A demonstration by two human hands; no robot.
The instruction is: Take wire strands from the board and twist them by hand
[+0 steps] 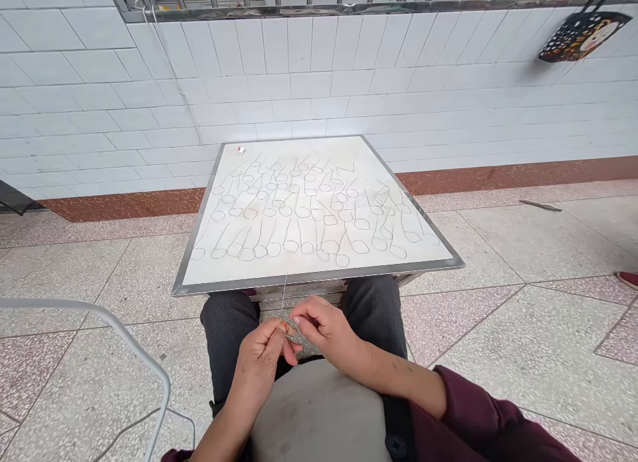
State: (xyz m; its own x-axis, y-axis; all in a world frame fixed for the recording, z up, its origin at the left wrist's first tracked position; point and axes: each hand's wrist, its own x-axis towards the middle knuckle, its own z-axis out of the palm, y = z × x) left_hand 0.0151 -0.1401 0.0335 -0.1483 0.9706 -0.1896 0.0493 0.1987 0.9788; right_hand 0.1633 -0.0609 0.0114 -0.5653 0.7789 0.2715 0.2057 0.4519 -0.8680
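Hands, two: left hand (259,365), right hand (323,329). Thread, one (284,299). Table, one (319,276). Small object, one (241,150). Bag, one (583,36). Bar, one (539,205). Shoe, one (628,279). Rail, one (100,316).

White tiled wall (299,56), speckled terrazzo floor (528,329)

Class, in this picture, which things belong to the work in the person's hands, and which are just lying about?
In use: left hand, right hand, thin thread pinched between them, white metal-edged board bearing looped strands.

Lying about: metal strip on the floor, black patterned bag hanging on the wall.
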